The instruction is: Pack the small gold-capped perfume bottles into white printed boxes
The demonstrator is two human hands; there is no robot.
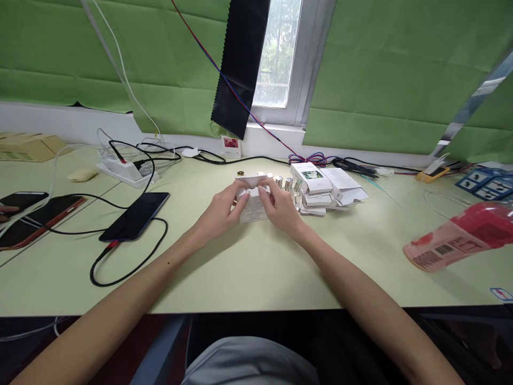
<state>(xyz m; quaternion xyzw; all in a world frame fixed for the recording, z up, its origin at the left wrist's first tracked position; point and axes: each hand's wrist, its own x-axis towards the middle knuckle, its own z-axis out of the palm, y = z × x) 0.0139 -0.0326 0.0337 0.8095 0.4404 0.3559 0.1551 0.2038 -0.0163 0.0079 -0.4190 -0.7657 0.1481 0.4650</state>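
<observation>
— Grip?
— Left hand (221, 209) and right hand (284, 207), one per side, pinching the top of one white box (253, 210), over the table (248, 272).
— Done, left?
— Box seemingly shaped; top flap (255, 179) raised, not yet closed. Just beyond the right hand: bottles (288, 184), standing; beside them, boxes (315, 184), piled; filled or not, cannot tell.

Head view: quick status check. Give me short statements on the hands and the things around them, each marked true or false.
1. The left hand and right hand both hold a small white box. True.
2. The pink bottle is left of both hands. False: the pink bottle is to their right.
3. Silver-capped bottles are beside the stacked white boxes. True.
4. The white power strip has nothing plugged in. False: a black plug sits in the white power strip.
</observation>
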